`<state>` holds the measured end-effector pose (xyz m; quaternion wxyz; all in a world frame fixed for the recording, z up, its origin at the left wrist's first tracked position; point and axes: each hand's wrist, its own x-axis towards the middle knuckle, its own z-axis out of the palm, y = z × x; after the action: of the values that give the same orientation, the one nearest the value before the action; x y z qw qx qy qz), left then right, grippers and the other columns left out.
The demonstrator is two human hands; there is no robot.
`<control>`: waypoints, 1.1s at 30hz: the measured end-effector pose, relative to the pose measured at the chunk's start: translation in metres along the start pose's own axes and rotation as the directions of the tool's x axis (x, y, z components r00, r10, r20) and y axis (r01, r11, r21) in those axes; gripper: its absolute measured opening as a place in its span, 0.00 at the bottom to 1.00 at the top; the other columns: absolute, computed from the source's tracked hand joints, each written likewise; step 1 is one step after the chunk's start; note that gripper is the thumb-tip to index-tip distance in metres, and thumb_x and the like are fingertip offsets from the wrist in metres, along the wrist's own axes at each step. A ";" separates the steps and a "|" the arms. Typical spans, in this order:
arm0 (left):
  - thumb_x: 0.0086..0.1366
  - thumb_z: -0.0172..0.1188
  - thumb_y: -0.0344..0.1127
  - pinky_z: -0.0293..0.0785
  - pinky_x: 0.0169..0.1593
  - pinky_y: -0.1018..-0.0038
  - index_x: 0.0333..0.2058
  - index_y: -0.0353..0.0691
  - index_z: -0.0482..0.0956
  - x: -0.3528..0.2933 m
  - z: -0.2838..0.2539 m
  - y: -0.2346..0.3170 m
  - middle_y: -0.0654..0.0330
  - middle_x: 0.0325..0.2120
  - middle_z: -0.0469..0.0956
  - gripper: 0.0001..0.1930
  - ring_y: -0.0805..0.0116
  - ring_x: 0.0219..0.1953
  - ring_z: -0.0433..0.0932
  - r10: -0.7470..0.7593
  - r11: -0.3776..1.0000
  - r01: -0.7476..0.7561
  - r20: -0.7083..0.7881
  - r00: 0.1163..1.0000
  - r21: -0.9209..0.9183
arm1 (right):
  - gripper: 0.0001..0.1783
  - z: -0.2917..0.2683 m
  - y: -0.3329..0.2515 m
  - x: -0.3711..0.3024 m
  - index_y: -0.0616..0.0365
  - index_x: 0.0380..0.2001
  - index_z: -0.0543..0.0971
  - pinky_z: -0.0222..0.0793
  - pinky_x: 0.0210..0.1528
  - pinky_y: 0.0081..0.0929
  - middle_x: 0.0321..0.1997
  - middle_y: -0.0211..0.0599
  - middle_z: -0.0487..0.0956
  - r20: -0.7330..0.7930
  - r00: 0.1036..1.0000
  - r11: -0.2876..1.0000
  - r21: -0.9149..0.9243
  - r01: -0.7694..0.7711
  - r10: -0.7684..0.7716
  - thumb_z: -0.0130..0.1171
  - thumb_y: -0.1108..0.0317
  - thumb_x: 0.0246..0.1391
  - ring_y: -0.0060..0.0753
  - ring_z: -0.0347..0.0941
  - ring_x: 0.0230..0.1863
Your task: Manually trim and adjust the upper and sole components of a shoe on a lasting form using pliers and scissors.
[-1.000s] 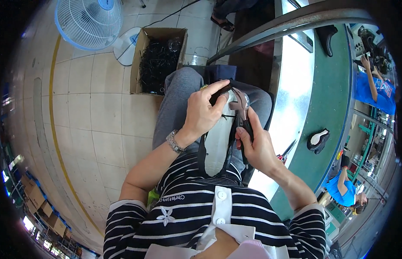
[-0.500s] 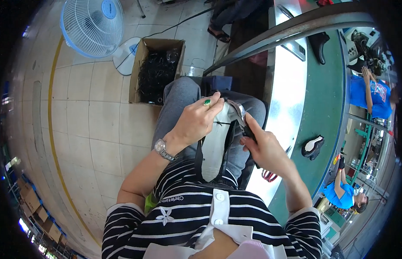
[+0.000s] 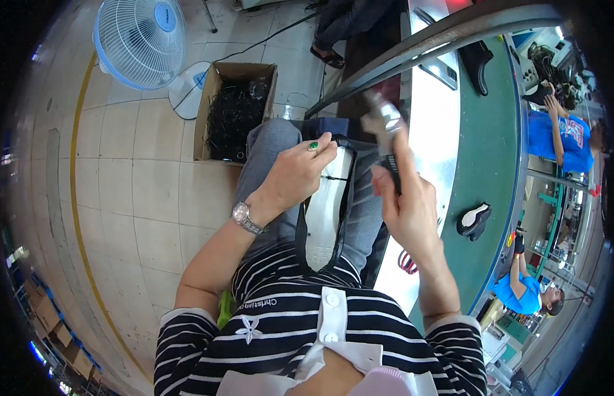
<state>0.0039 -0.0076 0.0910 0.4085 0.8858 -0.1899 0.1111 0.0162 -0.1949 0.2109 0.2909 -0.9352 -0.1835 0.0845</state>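
Observation:
A black shoe upper with a white insole board [image 3: 323,218] lies sole side up across my lap, its loose black edges standing around the board. Closed on the upper's far end is my left hand [image 3: 295,173], fingertips on the black edge. My right hand [image 3: 412,211] grips the dark handle of a hammer [image 3: 390,132]. The hammer's metal head is raised beyond and to the right of the shoe, apart from it and blurred by motion.
Right of my knees runs a shiny metal ledge [image 3: 433,142] beside a green belt [image 3: 485,152] bearing a black shoe [image 3: 474,221] and a boot [image 3: 477,66]. A metal bar [image 3: 419,49] crosses ahead. A cardboard box [image 3: 203,125] of black scraps and a fan [image 3: 141,43] stand left. Co-workers [image 3: 564,138] sit far right.
My right hand has lifted the hammer up and away from the shoe's far end. The left hand keeps its place on the upper's edge.

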 end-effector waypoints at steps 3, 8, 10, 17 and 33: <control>0.53 0.55 0.20 0.77 0.44 0.65 0.46 0.33 0.78 0.002 0.006 -0.001 0.47 0.49 0.77 0.19 0.53 0.40 0.81 0.066 0.998 -0.066 -0.035 0.997 0.011 | 0.40 0.034 0.021 -0.012 0.53 0.70 0.48 0.73 0.24 0.45 0.25 0.54 0.79 -0.003 0.986 0.979 -0.112 -0.168 0.169 0.53 0.73 0.58 0.55 0.78 0.23; 0.56 0.55 0.22 0.77 0.44 0.65 0.46 0.34 0.78 -0.004 0.003 -0.002 0.48 0.48 0.78 0.17 0.53 0.40 0.80 0.014 1.000 -0.014 0.007 1.000 0.019 | 0.40 0.003 0.009 0.000 0.50 0.70 0.49 0.71 0.24 0.46 0.22 0.54 0.78 0.261 0.965 0.979 -0.204 0.026 0.029 0.54 0.72 0.58 0.55 0.77 0.22; 0.58 0.55 0.23 0.77 0.44 0.64 0.44 0.36 0.79 -0.001 0.004 0.000 0.49 0.47 0.79 0.14 0.53 0.40 0.81 -0.048 0.999 0.048 0.007 0.999 -0.003 | 0.40 0.005 0.007 -0.002 0.50 0.70 0.49 0.71 0.24 0.45 0.24 0.54 0.78 0.066 0.996 0.993 -0.099 0.064 -0.058 0.54 0.72 0.58 0.55 0.78 0.23; 0.62 0.54 0.23 0.77 0.42 0.65 0.43 0.37 0.73 0.005 0.004 -0.005 0.50 0.42 0.81 0.10 0.52 0.42 0.81 -0.121 0.980 0.123 0.018 0.992 -0.157 | 0.40 0.020 0.024 0.002 0.43 0.70 0.49 0.70 0.23 0.45 0.19 0.50 0.77 0.212 0.977 0.960 -0.276 0.037 0.023 0.54 0.70 0.58 0.54 0.76 0.20; 0.60 0.56 0.26 0.75 0.33 0.63 0.44 0.38 0.63 0.009 0.003 0.004 0.47 0.40 0.81 0.15 0.47 0.35 0.81 -0.261 0.929 0.244 -0.025 0.965 -0.279 | 0.40 0.036 0.027 -0.014 0.43 0.70 0.49 0.75 0.28 0.45 0.24 0.53 0.80 -0.335 0.939 0.951 0.308 0.029 0.080 0.54 0.71 0.58 0.54 0.79 0.26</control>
<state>0.0105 -0.0146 0.0949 0.5432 0.8342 -0.0751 0.0577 0.0016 -0.2025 0.1666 0.4595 -0.8809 -0.1022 -0.0487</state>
